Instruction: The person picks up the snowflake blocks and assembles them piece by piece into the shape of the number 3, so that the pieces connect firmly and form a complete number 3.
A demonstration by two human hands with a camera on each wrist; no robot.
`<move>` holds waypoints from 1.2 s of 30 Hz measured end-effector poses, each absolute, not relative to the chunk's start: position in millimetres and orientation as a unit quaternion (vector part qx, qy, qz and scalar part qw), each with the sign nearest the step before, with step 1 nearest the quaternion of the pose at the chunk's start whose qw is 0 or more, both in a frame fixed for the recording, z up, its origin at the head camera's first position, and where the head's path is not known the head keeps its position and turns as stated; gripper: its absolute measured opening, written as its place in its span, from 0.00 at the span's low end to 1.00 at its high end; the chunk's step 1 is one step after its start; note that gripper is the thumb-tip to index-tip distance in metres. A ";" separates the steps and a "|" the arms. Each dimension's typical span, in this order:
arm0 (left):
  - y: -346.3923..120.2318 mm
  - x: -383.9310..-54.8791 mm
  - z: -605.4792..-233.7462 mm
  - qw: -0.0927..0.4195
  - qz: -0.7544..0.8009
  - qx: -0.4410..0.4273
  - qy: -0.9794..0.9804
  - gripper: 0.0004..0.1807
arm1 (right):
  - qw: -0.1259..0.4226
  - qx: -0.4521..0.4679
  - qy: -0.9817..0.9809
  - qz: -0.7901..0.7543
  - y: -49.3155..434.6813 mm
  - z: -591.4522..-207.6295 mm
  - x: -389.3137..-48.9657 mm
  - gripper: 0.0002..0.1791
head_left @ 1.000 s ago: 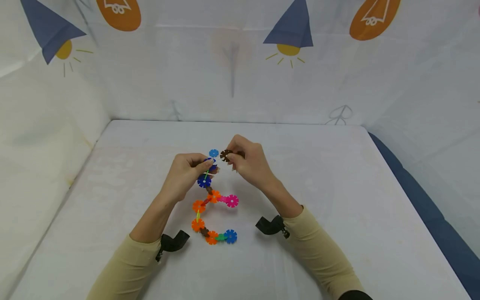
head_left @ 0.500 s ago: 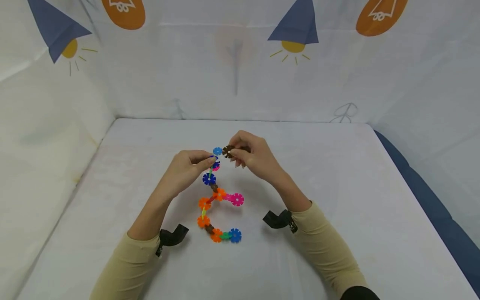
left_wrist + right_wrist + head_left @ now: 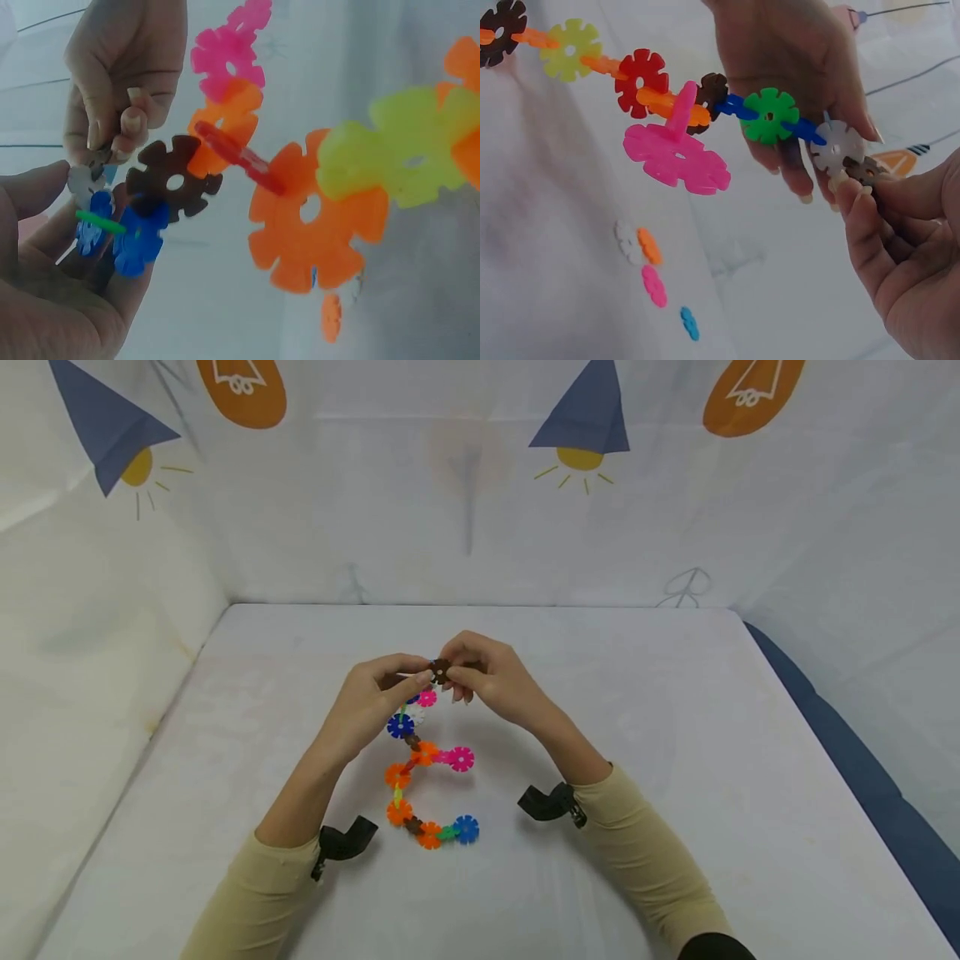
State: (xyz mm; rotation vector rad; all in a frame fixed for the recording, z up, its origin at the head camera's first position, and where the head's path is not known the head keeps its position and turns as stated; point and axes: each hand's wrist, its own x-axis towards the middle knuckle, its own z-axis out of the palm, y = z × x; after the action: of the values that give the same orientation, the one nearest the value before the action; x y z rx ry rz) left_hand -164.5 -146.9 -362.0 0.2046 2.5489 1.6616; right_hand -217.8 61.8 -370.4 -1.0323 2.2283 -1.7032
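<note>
My left hand [image 3: 375,697] pinches the upper end of a chain of interlocking snowflake discs, at a white disc [image 3: 837,148]. My right hand [image 3: 491,681] holds a brown snowflake disc [image 3: 440,672] between thumb and fingers, and its edge meets the white disc; whether the slots are joined I cannot tell. Below the white disc come blue discs [image 3: 140,240], a green disc [image 3: 770,115], another brown disc [image 3: 176,180] and orange discs [image 3: 311,214]. A pink branch [image 3: 461,759] sticks out to the right. The chain's lower end is a blue disc [image 3: 466,829].
Loose discs lie on the white table [image 3: 637,693] beyond the chain: a white one [image 3: 626,241], an orange one [image 3: 649,246], a pink one [image 3: 654,286] and a light blue one [image 3: 689,322]. White cloth walls [image 3: 375,510] stand around the table's back and sides.
The brown disc in my right hand has moved left and met the white disc at my left fingertips. The hands have come together, covering the light blue loose disc in the head view.
</note>
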 end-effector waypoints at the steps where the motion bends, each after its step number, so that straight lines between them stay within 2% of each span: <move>1: -147.5 -164.7 -362.5 0.041 0.545 0.068 0.834 0.22 | 0.078 -0.345 0.743 -0.568 59.6 -371.3 -217.7 0.07; 12: -155.7 -169.4 -364.2 -0.012 0.551 0.043 0.833 0.16 | 0.078 -0.336 0.754 -0.559 41.9 -376.3 -217.0 0.09; 23: -166.5 -170.5 -359.0 0.000 0.574 0.062 0.816 0.17 | 0.108 -0.290 0.807 -0.503 37.6 -398.8 -229.5 0.09; 36: -175.6 -167.9 -356.2 0.039 0.567 0.066 0.820 0.13 | 0.145 -0.318 0.858 -0.377 23.0 -431.6 -235.8 0.13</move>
State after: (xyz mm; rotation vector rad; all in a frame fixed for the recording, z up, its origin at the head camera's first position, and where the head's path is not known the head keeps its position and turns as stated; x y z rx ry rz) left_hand -167.9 -175.6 -356.2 0.2012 2.5155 1.7376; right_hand -235.8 23.0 -431.6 -0.9161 2.4715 -1.0876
